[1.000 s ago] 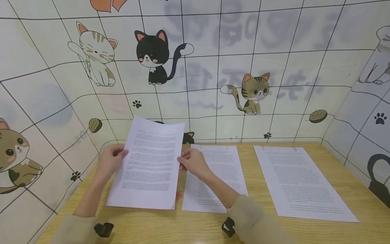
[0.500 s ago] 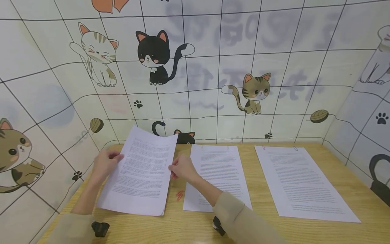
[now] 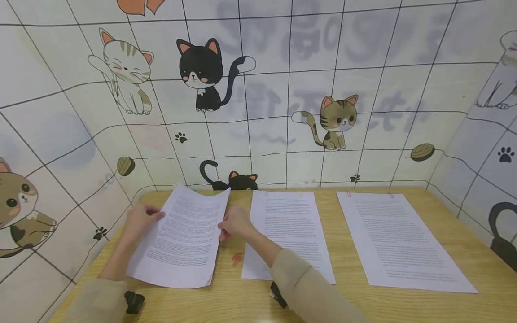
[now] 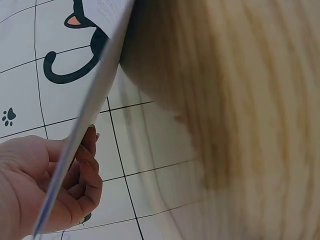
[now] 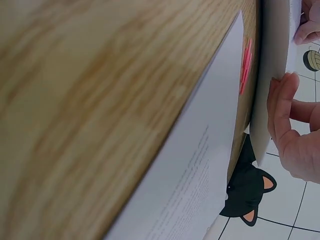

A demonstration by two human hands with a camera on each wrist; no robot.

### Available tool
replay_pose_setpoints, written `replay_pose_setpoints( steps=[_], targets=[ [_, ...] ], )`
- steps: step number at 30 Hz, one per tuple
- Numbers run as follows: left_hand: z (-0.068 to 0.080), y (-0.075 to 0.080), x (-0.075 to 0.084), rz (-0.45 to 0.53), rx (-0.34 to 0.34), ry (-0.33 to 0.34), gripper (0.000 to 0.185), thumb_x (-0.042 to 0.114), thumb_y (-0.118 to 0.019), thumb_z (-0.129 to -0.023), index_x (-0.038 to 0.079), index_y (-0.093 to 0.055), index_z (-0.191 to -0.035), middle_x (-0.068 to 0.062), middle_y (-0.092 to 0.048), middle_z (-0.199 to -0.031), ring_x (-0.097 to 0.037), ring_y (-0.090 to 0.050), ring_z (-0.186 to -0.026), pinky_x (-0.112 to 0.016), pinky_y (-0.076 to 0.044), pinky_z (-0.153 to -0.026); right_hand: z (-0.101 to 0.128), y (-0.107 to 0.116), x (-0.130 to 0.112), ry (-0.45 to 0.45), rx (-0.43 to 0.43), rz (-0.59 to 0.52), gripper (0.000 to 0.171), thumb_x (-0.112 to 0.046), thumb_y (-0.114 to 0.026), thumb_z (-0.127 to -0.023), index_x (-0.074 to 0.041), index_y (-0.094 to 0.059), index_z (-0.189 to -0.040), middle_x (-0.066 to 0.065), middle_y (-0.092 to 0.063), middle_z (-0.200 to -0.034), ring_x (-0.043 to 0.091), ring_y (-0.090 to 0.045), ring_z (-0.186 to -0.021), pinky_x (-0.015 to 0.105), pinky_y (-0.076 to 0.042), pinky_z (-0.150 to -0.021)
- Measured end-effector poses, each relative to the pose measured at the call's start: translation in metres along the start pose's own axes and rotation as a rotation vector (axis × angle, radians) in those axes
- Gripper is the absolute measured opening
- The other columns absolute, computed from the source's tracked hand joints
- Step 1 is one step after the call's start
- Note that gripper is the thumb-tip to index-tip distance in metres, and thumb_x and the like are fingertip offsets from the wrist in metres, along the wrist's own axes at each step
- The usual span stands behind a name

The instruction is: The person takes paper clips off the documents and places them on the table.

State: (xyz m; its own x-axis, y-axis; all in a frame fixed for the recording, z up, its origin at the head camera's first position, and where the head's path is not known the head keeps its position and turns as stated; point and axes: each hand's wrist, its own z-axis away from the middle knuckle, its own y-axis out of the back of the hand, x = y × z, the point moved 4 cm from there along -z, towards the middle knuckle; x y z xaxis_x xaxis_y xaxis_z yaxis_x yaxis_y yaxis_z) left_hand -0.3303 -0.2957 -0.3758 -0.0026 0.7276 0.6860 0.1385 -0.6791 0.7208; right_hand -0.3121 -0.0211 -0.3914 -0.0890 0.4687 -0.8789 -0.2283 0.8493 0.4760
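Both hands, left hand [image 3: 139,220] and right hand [image 3: 236,223], grip the white printed paper sheet [image 3: 182,237] by its sides, now lower toward the wooden tabletop [image 3: 242,300]. Its underside stays hidden.

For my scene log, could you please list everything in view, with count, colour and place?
Held sheets: one stack, white, printed, desk's left end.
Clipped documents: two, white, flat on the desk, middle and right.
Paper clip: one loose, red, between the held sheets and the middle document.
Desk: one, light wood.
Backdrop: white grid with cartoon cats.
Left hand: grips the sheets' left edge.
Right hand: pinches their right edge.
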Motion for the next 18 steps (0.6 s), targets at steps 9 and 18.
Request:
replay_pose_setpoints(
  steps=[9, 18],
  targets=[
    [0.0015, -0.0011, -0.0050, -0.041, -0.011, -0.007, 0.027, 0.005, -0.066, -0.094, -0.016, -0.065, -0.110, -0.035, -0.062, -0.114, -0.036, -0.059, -0.092, -0.033, -0.045, -0.070, -0.0002, -0.0009, 0.0061, -0.034, -0.014, 0.029, 0.021, 0.005, -0.071, -0.087, 0.006, -0.067, -0.067, 0.013, -0.068, -0.058, 0.021, -0.072, -0.058, 0.017, -0.037, -0.052],
    [0.0007, 0.0010, -0.0076, -0.050, -0.063, 0.034, 0.030, -0.002, -0.062, -0.090, -0.018, -0.062, -0.115, -0.035, -0.062, -0.112, -0.039, -0.057, -0.096, -0.043, -0.046, -0.079, -0.0028, -0.0039, 0.0051, -0.021, -0.032, 0.091, 0.020, 0.004, -0.070, -0.086, 0.006, -0.069, -0.066, 0.015, -0.069, -0.060, 0.020, -0.070, -0.055, 0.017, -0.037, -0.049]
  ],
)
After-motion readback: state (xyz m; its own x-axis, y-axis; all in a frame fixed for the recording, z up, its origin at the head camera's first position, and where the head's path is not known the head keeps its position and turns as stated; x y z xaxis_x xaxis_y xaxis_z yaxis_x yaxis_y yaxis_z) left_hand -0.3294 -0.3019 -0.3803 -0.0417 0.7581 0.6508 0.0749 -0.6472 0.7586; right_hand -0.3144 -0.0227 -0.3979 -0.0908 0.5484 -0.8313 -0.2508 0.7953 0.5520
